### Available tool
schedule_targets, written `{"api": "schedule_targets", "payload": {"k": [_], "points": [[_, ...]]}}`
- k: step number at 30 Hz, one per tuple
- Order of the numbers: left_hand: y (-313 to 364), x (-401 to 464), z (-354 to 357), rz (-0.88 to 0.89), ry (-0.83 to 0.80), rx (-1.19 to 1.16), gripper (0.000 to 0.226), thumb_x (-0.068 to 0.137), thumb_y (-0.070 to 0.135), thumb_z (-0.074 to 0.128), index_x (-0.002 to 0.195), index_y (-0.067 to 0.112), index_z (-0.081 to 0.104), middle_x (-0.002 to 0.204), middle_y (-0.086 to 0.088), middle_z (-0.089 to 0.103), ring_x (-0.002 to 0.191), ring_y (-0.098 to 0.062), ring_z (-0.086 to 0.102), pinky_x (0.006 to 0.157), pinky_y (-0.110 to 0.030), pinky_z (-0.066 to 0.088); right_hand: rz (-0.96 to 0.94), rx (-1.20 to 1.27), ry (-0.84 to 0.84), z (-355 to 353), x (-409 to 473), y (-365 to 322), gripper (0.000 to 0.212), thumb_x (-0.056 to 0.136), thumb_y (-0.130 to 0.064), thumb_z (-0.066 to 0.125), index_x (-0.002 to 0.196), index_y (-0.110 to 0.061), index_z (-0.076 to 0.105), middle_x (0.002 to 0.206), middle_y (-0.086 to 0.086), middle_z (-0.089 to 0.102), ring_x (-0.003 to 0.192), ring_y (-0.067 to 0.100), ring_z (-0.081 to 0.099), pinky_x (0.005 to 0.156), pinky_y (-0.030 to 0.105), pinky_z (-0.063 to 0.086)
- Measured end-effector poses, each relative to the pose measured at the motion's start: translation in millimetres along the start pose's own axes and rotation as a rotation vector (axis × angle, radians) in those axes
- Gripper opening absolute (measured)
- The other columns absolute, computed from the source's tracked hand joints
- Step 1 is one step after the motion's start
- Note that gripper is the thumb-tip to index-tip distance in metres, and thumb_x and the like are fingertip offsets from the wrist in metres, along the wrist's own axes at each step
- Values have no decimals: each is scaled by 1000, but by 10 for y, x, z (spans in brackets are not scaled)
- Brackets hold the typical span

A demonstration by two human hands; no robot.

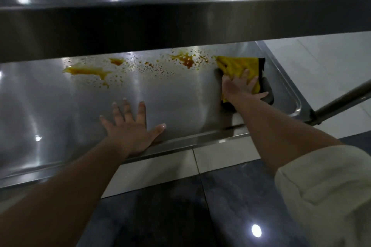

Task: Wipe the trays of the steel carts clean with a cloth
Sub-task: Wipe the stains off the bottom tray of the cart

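Head view looks down on the lower tray (180, 94) of a steel cart, under the upper tray (180, 18). A yellow cloth (239, 66) lies at the right end of the lower tray, bunched near the far wall, with a dark edge showing on its right side. Right hand (239, 86) presses flat on the cloth's near part, fingers spread and straight, not curled round it; most of the cloth sticks out beyond the fingertips. Left hand (130, 124) rests palm down on bare steel near the tray's front rim, fingers splayed, holding nothing, well apart from the cloth. Orange-brown spill (185, 60) and droplets lie along the far side, the nearest patch just left of the cloth.
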State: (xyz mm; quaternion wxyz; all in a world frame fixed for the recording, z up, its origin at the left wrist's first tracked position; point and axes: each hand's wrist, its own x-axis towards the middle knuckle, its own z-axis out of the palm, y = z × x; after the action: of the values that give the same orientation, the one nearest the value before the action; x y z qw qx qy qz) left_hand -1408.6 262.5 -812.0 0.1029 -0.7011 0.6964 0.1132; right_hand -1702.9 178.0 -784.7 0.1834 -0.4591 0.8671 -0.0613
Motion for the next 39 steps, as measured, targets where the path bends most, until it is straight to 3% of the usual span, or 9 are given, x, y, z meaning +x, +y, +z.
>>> {"api": "schedule_targets", "payload": {"k": [4, 9, 12, 16, 19, 22, 27, 34, 39], "points": [[44, -99, -114, 24, -15, 43, 120, 46, 91, -22, 148, 27, -22, 157, -18, -21, 143, -43, -19, 108, -69, -3, -294, -136, -50, 343, -574, -460, 62, 91, -61, 9, 150, -42, -2, 160, -3, -18, 144, 30, -23, 94, 75, -21], [-246, -152, -246, 156, 31, -65, 116, 65, 87, 7, 154, 13, -4, 162, -13, -3, 148, -33, -3, 119, -44, 3, -594, -188, -194, 540, -1110, -879, 60, 94, -62, 12, 150, -42, 2, 159, -8, -20, 144, 24, -25, 97, 72, -24], [-757, -161, -298, 221, 77, -31, 94, 84, 76, 28, 154, 16, 7, 162, -5, 8, 148, -24, 12, 118, -40, 14, -568, -175, -189, 445, -1019, -821, 60, 96, -60, 12, 152, -38, 5, 159, -14, -17, 145, 16, -21, 100, 71, -21], [-1480, -308, -230, 73, 119, 34, 98, 76, 81, 10, 153, 21, 11, 162, -3, 9, 147, -24, 12, 117, -45, 21, -379, -182, -104, 508, -1011, -881, 63, 95, -60, 10, 152, -36, -3, 160, -10, -17, 146, 18, -20, 100, 72, -17], [-1847, -432, -97, -51, 130, -6, 102, 71, 85, 0, 153, 25, 2, 162, -2, 0, 148, -27, 4, 118, -49, 11, -155, -59, -12, 631, -1111, -1213, 62, 93, -59, 7, 151, -39, 0, 161, -5, -13, 146, 24, -18, 98, 76, -17], [-1907, -450, 10, -58, 143, -50, 99, 72, 83, -1, 153, 25, -3, 162, -4, -8, 148, -27, -6, 118, -50, 3, -26, 58, 4, 748, -1244, -1654, 60, 93, -61, 9, 150, -45, 6, 161, 2, -13, 145, 33, -20, 95, 78, -16], [-1929, -423, 99, -65, 203, -111, 107, 70, 85, -4, 153, 18, -6, 162, -5, -10, 148, -24, -11, 117, -50, -4, -213, -37, 40, 1222, -1810, -2397, 59, 95, -61, 15, 151, -43, 8, 162, 5, -10, 144, 37, -19, 97, 77, -18], [-1992, -458, 119, -180, 260, -111, 112, 75, 77, 22, 149, 3, -17, 160, -19, -10, 148, -30, -9, 116, -54, -1, -736, -172, -113, 1742, -2629, -3063, 58, 93, -62, 13, 149, -47, 8, 161, -1, -14, 144, 32, -22, 91, 72, -29], [-2004, -435, 57, -270, 225, -224, 140, 51, 99, 2, 150, 1, -8, 161, -15, -4, 148, -26, -9, 117, -50, -3, -708, -148, -178, 1534, -2214, -2891, 58, 94, -61, 12, 150, -44, 9, 160, -16, -12, 146, 16, -18, 95, 71, -24]]}}
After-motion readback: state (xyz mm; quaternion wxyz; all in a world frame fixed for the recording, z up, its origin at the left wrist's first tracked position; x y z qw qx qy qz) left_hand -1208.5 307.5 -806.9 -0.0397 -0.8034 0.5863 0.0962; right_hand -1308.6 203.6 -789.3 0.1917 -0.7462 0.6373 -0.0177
